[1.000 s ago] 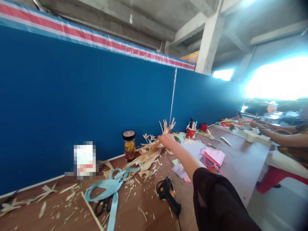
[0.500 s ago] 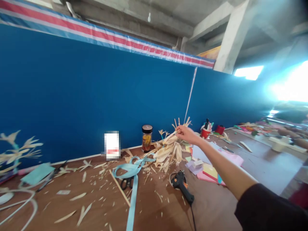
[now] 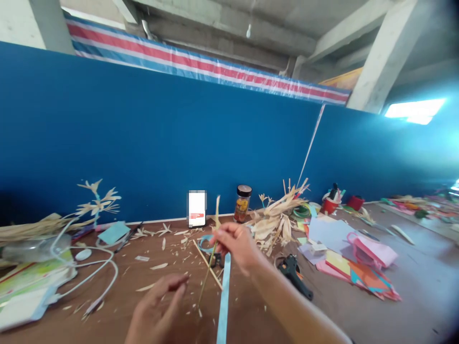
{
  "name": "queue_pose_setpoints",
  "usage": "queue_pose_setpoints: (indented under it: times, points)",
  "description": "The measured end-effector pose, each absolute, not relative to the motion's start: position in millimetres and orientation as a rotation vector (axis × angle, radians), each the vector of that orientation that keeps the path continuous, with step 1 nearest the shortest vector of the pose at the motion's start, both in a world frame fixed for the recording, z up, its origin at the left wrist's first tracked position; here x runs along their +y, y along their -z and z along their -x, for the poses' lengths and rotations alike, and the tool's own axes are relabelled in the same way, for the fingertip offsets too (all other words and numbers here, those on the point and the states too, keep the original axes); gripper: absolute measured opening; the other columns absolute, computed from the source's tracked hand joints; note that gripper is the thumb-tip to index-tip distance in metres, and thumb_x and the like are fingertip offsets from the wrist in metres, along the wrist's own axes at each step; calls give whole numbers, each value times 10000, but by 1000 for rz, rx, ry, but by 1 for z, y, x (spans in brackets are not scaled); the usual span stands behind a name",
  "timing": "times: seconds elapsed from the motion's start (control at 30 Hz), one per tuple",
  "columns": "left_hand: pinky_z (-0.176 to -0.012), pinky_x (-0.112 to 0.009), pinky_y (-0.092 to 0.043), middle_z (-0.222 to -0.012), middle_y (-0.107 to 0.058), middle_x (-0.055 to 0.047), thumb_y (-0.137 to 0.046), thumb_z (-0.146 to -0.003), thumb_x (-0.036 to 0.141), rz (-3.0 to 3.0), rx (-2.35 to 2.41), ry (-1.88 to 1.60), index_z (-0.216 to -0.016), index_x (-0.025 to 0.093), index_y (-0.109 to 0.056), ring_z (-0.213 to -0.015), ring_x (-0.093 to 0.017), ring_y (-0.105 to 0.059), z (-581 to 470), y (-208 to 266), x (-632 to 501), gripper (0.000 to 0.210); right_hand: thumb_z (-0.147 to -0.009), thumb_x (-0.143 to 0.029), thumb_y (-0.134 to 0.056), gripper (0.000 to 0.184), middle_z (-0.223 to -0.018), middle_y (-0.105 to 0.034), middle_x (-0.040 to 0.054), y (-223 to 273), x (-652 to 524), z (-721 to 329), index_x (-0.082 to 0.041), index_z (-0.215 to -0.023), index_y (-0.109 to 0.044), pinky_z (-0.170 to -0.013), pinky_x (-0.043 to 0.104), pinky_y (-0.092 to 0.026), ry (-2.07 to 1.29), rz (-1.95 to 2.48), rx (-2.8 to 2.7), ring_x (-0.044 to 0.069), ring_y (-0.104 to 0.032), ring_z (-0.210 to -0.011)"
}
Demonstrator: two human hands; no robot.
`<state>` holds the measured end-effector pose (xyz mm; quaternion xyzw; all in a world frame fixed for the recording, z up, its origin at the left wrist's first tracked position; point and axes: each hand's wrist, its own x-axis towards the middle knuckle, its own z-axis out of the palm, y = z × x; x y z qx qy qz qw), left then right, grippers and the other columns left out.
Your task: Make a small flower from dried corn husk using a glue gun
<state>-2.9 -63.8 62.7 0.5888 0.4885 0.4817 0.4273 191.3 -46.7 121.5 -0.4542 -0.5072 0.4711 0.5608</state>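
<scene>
Long thin plant stem (image 3: 217, 215): pale straw up top, olive green below. Flat satin ribbon (image 3: 224, 291): plain light blue. Dry, papery corn husks (image 3: 265, 229): cream to tan. Pistol-shaped plastic glue gun (image 3: 292, 272): black, orange accents. Clear cylindrical jar (image 3: 241, 208): black lid, yellow and amber inside. Flat tabletop (image 3: 258, 320): brown. Flat upright partition (image 3: 161, 143): solid deep blue. Long plastic banner (image 3: 201, 67): blue, white and red lengthwise stripes. Folded bag (image 3: 376, 248): pink.

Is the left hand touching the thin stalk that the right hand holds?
Apart. In the head view, brown tabletop shows between the left hand and the stalk, which the right hand pinches.
</scene>
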Motion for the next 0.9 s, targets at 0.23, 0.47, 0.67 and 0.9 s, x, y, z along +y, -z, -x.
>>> queue_pose_setpoints:
  times: [0.23,0.47,0.67,0.9]
  points:
    - [-629,-190,-449,-624,-659,-8,-724,-568,311,-1038,1017,-1276,-738,131,-668,-651,-155,-583,-6,-62,-39,253,-550,-307,-702,110,-508,-639,-73,-52,-46,-130,-253,-536,-607,-414,209,-363,-1312,1170,-1186,112,-536,-400]
    - [-556,-186,-428,-543,-599,23,-749,-542,282,-782,883,-1173,-678,135,-649,-524,-103,-526,-4,-42,-35,224,-616,-324,-640,89,-529,-637,-76,-40,-43,-132,-271,-551,-612,-436,211,-363,-1334,1162,-1217,117,-547,-437]
    - [-498,-190,-409,-499,-546,27,-713,-596,310,-679,715,-1098,-610,135,-588,-488,-96,-509,-6,-30,-38,215,-716,-359,-545,204,-561,-638,-5,-36,-49,-132,-179,-660,-624,-426,178,-363,-1533,1122,-1195,75,-500,-416]
    - [-494,-184,-470,-565,-552,47,-667,-630,125,-344,788,-1129,-720,155,-584,-461,-65,-522,-2,-26,-39,126,-772,-282,-503,190,-817,-674,25,-74,-38,-166,-208,-886,-636,-618,226,-425,-910,1456,-2008,137,-597,-711]
